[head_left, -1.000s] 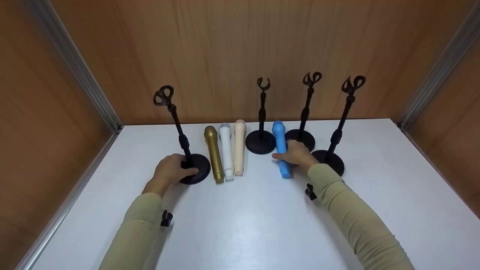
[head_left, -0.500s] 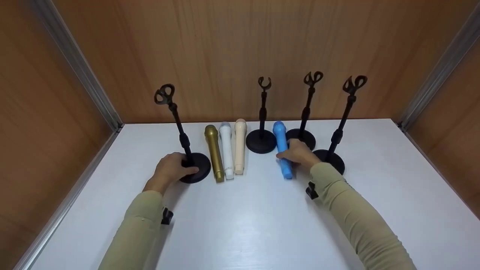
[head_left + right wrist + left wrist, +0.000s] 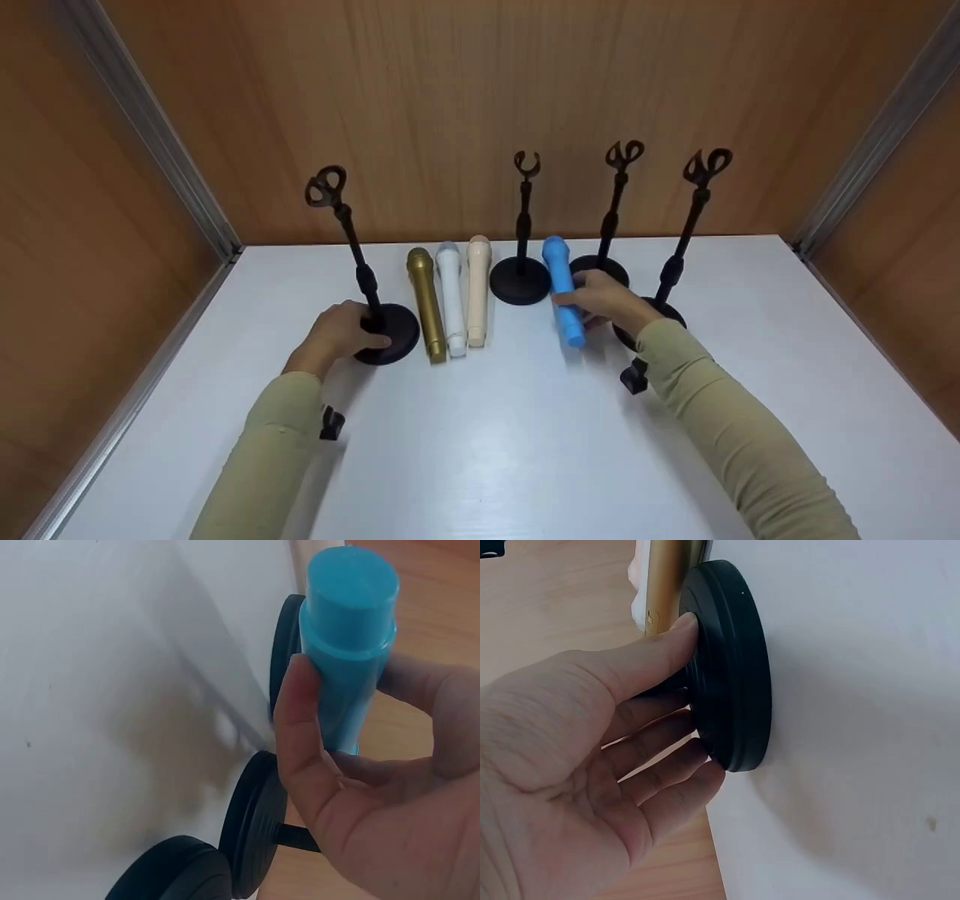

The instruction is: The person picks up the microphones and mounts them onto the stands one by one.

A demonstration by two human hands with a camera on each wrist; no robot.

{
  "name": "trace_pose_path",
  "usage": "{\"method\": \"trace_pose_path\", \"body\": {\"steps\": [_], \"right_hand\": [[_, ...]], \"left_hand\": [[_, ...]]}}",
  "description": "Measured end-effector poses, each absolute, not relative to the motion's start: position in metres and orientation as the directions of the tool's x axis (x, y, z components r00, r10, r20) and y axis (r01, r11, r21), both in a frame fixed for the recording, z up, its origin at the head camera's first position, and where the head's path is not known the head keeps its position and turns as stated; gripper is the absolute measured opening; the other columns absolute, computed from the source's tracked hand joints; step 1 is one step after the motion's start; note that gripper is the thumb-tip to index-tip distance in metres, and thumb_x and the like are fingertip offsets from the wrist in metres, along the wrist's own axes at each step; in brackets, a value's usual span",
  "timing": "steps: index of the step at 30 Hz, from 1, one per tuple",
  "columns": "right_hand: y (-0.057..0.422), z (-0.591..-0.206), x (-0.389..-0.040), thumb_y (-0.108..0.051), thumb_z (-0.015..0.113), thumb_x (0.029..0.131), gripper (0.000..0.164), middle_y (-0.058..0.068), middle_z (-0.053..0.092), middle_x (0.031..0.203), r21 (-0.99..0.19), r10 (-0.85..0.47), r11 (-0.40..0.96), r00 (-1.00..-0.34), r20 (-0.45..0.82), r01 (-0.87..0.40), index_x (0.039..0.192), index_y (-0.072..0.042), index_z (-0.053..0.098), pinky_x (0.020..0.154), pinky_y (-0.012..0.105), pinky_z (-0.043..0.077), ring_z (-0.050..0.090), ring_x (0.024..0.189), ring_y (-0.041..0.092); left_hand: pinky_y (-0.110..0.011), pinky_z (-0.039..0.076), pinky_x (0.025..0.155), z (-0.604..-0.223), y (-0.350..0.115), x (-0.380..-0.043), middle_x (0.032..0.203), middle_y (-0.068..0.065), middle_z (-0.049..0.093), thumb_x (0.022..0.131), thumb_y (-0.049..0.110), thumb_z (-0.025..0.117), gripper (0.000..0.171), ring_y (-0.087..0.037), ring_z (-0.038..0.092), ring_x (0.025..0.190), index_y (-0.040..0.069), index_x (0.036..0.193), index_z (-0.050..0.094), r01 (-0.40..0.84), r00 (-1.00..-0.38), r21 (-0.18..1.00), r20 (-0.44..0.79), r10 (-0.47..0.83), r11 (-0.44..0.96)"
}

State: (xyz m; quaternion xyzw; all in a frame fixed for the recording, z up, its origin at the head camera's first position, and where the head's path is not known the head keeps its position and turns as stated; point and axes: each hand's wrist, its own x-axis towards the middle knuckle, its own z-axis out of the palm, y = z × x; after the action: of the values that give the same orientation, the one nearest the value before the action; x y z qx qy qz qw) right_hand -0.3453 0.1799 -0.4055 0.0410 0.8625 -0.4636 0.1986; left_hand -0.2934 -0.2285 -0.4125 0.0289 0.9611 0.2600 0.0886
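Note:
In the head view my left hand [image 3: 334, 334] holds the leftmost black microphone stand [image 3: 365, 281] low down. The left wrist view shows its thumb and fingers spread across the stand's round base [image 3: 739, 667]. My right hand [image 3: 604, 296] grips a blue microphone [image 3: 559, 274] between thumb and fingers. Up close, the right wrist view shows the microphone's butt end [image 3: 349, 604] raised off the white surface, with a shadow beneath. Beside the left stand lie a gold microphone [image 3: 426, 304], a white microphone [image 3: 451, 300] and a cream microphone [image 3: 478, 292], side by side.
Behind and right of the blue microphone stand three more black stands: a middle stand [image 3: 523, 281], a back right stand [image 3: 611, 217] and a right stand [image 3: 679, 247] partly covered by my sleeve. Wooden panels [image 3: 465, 112] enclose the white table [image 3: 480, 450] at the back and sides.
My right hand has closed its grip on the blue microphone and lifted its near end slightly off the table. The left hand and its stand have stayed in place.

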Motion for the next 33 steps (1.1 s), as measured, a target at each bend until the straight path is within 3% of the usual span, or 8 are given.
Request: {"method": "trace_pose_path", "body": {"steps": [4, 11, 16, 22, 27, 33], "right_hand": [[0.182, -0.399, -0.342, -0.03, 0.07, 0.097, 0.084, 0.024, 0.046, 0.145, -0.822, -0.157, 0.509, -0.911, -0.381, 0.256, 0.16, -0.004, 0.021, 0.09, 0.046, 0.057, 0.055, 0.124, 0.039], [0.184, -0.388, -0.334, -0.023, 0.069, 0.098, 0.09, 0.022, 0.041, 0.149, -0.903, -0.251, 0.35, -0.904, -0.346, 0.249, 0.162, -0.006, 0.008, 0.098, 0.054, 0.051, 0.048, 0.131, 0.038], [0.184, -0.38, -0.329, -0.013, 0.069, 0.097, 0.096, 0.021, 0.034, 0.155, -0.944, -0.305, 0.257, -0.909, -0.284, 0.209, 0.164, -0.014, 0.0, 0.097, 0.06, 0.05, 0.044, 0.136, 0.04], [0.186, -0.366, -0.323, -0.004, 0.074, 0.09, 0.101, 0.018, 0.03, 0.158, -0.965, -0.304, 0.209, -0.928, -0.216, 0.156, 0.163, -0.024, 0.006, 0.098, 0.061, 0.048, 0.042, 0.137, 0.043], [0.191, -0.356, -0.319, -0.013, 0.079, 0.089, 0.102, 0.019, 0.03, 0.16, -0.969, -0.291, 0.229, -0.944, -0.156, 0.089, 0.163, -0.022, 0.008, 0.103, 0.06, 0.045, 0.042, 0.139, 0.042], [0.198, -0.349, -0.314, -0.031, 0.083, 0.087, 0.105, 0.019, 0.038, 0.157, -0.936, -0.306, 0.347, -0.95, -0.058, -0.055, 0.164, -0.022, 0.013, 0.109, 0.063, 0.036, 0.041, 0.141, 0.041]], "left_hand": [[-0.053, 0.046, 0.1, -0.412, -0.228, -0.292, 0.123, -0.024, 0.064, 0.09, 0.03, 0.078, 0.054, -0.042, 0.057, 0.118, -0.006, 0.127, 0.063, -0.008, -0.983, 0.498, -0.164, 0.085, 0.867], [-0.055, 0.045, 0.102, -0.413, -0.229, -0.292, 0.127, -0.026, 0.061, 0.09, 0.031, 0.077, 0.056, -0.044, 0.055, 0.12, -0.006, 0.129, 0.062, 0.002, -0.982, 0.482, -0.164, 0.093, 0.876], [-0.055, 0.044, 0.102, -0.414, -0.228, -0.292, 0.126, -0.026, 0.061, 0.09, 0.032, 0.077, 0.056, -0.044, 0.055, 0.121, -0.006, 0.129, 0.062, 0.007, -0.982, 0.479, -0.163, 0.096, 0.878], [-0.055, 0.043, 0.103, -0.414, -0.229, -0.292, 0.127, -0.025, 0.062, 0.091, 0.031, 0.076, 0.055, -0.043, 0.055, 0.122, -0.005, 0.129, 0.062, 0.01, -0.981, 0.478, -0.165, 0.101, 0.878], [-0.054, 0.045, 0.102, -0.414, -0.23, -0.292, 0.123, -0.024, 0.064, 0.091, 0.03, 0.076, 0.052, -0.042, 0.057, 0.119, -0.006, 0.127, 0.064, 0.025, -0.981, 0.484, -0.157, 0.115, 0.875], [-0.054, 0.045, 0.102, -0.413, -0.23, -0.291, 0.122, -0.024, 0.065, 0.091, 0.029, 0.076, 0.052, -0.042, 0.058, 0.118, -0.006, 0.127, 0.063, 0.032, -0.98, 0.483, -0.156, 0.122, 0.875]]}}
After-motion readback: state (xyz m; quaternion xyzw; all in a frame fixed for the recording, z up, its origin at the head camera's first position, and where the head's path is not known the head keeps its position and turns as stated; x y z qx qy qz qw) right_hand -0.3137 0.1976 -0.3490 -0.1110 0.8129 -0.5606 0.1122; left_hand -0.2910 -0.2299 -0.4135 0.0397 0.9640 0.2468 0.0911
